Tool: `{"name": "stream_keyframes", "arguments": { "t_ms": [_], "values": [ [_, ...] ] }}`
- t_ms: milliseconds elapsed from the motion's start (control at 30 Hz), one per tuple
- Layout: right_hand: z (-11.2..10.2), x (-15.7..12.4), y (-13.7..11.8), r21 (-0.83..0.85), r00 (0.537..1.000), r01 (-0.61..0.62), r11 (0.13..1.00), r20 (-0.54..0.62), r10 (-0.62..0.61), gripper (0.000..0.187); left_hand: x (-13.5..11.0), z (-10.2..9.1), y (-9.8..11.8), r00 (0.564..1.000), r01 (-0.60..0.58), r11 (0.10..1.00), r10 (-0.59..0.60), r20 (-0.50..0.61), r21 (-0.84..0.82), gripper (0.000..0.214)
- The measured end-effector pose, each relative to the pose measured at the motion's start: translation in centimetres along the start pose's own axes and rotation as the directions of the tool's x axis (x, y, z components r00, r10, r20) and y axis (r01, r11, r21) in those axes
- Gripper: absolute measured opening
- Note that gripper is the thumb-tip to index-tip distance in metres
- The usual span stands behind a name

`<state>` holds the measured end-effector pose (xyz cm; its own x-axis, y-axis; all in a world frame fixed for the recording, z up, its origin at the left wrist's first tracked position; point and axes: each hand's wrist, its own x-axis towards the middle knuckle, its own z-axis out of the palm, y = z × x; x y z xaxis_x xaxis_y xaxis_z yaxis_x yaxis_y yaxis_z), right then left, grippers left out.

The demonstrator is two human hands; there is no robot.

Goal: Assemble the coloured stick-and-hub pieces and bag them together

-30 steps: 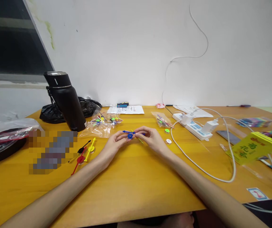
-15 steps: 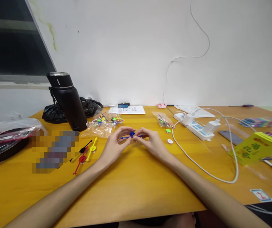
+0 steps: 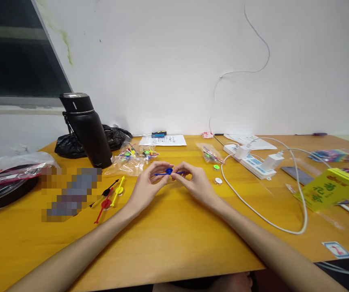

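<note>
Blue pointer piece (image 3: 169, 172): thin, with a round hub; long axis running left to right, roughly level, held just above the worktop (image 3: 174, 239) at centre.
Left hand (image 3: 148, 182): fingers curled narrow, fingertips pinching the left end of the blue piece.
Right hand (image 3: 194, 181): fingers curled narrow, pinching the right end.
Near left: red, yellow and black pointers (image 3: 109, 194) lying flat.
Far left: black flask (image 3: 86, 129), upright.
Right: white power strip (image 3: 252, 162) with cables; yellow packet (image 3: 329, 190).
Room: orange worktop against a white wall.
</note>
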<state>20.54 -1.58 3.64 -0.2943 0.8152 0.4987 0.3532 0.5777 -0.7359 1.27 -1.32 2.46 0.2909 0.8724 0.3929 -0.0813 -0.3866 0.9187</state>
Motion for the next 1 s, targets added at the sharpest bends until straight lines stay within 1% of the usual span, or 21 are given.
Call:
{"name": "stream_keyframes", "arguments": {
  "t_ms": [267,367,500,600,700,767,1000],
  "values": [
    [0.01,-0.04,-0.11,-0.045,1.000,-0.005,0.999,-0.002,0.005,0.014,0.04,0.02,-0.15,1.000,0.013,1.000,-0.013,-0.008,-0.021,0.029],
    [0.15,-0.10,0.12,-0.061,0.999,-0.030,0.998,-0.012,0.029,0.015,0.03,0.01,-0.17,1.000,0.020,0.999,-0.020,-0.018,-0.025,0.029],
    [0.27,-0.19,0.31,-0.077,0.997,-0.065,0.995,-0.049,0.062,0.028,0.08,-0.02,0.03,0.999,0.033,0.999,-0.033,-0.022,-0.016,0.030],
    [0.26,-0.23,0.06,-0.067,0.999,-0.039,0.997,-0.004,0.039,0.037,0.08,-0.06,0.29,0.999,0.054,0.998,-0.054,0.009,-0.028,0.030],
    [0.24,-0.27,-0.28,-0.047,0.997,0.020,0.999,0.073,-0.017,0.032,0.05,-0.09,0.40,0.998,0.056,0.998,-0.054,0.034,-0.039,0.027],
    [0.22,-0.29,-0.37,-0.037,0.994,0.042,0.998,0.100,-0.039,0.028,0.02,-0.11,0.36,0.998,0.056,0.998,-0.055,0.038,-0.039,0.026],
    [0.10,-0.33,-0.07,-0.032,0.993,0.064,0.997,0.100,-0.060,0.027,0.03,-0.31,0.28,0.996,0.083,0.996,-0.081,0.044,-0.037,0.029]
  ]
}}
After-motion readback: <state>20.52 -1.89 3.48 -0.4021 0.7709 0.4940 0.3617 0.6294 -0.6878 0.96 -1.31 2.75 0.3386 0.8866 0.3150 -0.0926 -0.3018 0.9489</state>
